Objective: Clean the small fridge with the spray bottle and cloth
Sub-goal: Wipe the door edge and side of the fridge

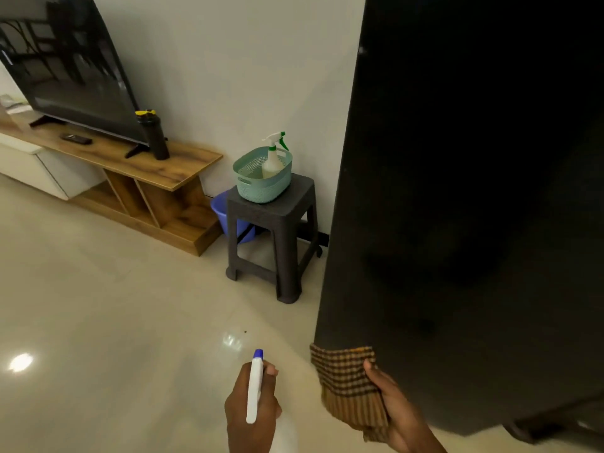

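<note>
The black fridge [474,207] fills the right side of the view, showing a flat dark side panel. My right hand [397,407] presses a brown checked cloth [346,384] against the fridge's lower left edge. My left hand [251,407] grips a white spray bottle [255,387] with a blue nozzle, held over the floor just left of the fridge, nozzle pointing away from me.
A dark plastic stool [277,230] stands against the wall beside the fridge, carrying a teal basket [261,181] with a green-trigger spray bottle [273,155]. A blue bucket [222,214] sits behind it. Left of that, a wooden TV unit [137,165] holds a television [68,63] and a black flask [155,135]. Glossy tile floor [114,305] lies in front.
</note>
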